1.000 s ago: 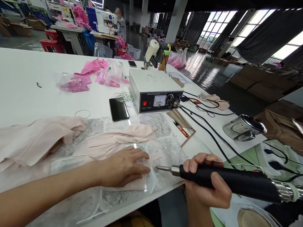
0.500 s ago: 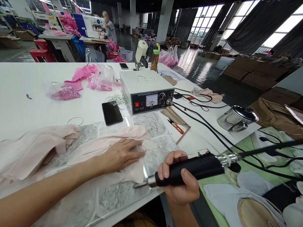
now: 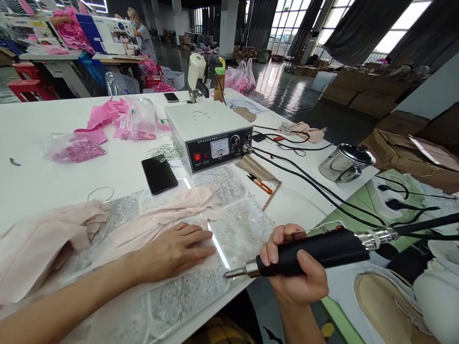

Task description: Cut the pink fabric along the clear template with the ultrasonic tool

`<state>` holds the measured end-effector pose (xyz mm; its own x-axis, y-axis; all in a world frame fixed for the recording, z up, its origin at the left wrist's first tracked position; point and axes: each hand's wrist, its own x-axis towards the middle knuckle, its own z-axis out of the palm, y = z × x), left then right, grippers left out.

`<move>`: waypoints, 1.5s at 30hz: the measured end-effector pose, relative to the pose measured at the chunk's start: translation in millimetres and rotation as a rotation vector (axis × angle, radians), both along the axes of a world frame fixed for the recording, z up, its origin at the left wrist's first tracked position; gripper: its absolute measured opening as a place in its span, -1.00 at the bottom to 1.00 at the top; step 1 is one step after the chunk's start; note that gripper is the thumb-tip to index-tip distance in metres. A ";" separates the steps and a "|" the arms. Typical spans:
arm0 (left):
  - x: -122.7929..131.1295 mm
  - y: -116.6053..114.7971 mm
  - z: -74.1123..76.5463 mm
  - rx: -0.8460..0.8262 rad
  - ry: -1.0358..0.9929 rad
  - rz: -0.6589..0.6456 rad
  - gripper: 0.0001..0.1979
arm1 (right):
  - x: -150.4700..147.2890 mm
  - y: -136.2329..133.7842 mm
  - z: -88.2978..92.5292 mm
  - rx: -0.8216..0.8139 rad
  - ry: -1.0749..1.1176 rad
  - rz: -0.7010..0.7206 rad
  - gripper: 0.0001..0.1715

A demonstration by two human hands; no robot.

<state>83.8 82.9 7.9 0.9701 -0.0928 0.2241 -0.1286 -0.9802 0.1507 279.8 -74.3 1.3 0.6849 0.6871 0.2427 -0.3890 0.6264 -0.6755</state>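
Observation:
My left hand [image 3: 177, 253] lies flat, fingers stretched out, on pale pink fabric [image 3: 156, 219] spread over a clear-covered, stone-patterned mat [image 3: 246, 228]. Wrapped in my right hand [image 3: 294, 264] is a black handheld ultrasonic welder [image 3: 324, 253] with a narrow metal tip [image 3: 237, 272]. That tip points left, just over the mat's front edge and apart from the fabric; whether it touches the mat I cannot tell. Behind the mat stands the white control box [image 3: 211, 141] with a dial and a red switch. More pale pink fabric [image 3: 34, 245] is heaped at the left.
A black phone [image 3: 159, 174] lies left of the box, orange-handled thread snips [image 3: 259, 184] to its right. Black cables [image 3: 312, 187] cross the table's right side near a steel cup [image 3: 344, 163]. Bagged pink pieces [image 3: 77, 149] lie farther left. Two people work at the back left.
The welder in my right hand has moved right, drawing its tip away from the fabric edge. My left hand stays flat on the fabric. The camera view has shifted to the right.

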 end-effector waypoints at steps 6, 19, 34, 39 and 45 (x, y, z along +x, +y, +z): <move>0.3 -1.6 -4.7 -0.007 -0.019 -0.031 -0.71 | -2.8 -3.0 -0.7 0.004 0.003 -0.005 -0.76; 15.4 -14.8 -7.7 -0.124 -0.071 -0.013 -0.77 | -2.8 -12.5 -2.8 -0.015 -0.026 -0.134 -0.75; 12.5 -13.8 -13.9 -0.137 -0.141 -0.008 -0.81 | -12.3 -13.7 -2.1 -0.045 -0.039 -0.215 -0.75; 10.9 -14.8 -14.3 -0.132 -0.140 0.004 -0.82 | -12.2 -13.8 -2.6 -0.054 -0.059 -0.226 -0.74; 11.2 -14.9 -15.9 -0.135 -0.157 -0.009 -0.84 | -13.1 -12.4 -1.6 -0.071 -0.061 -0.230 -0.75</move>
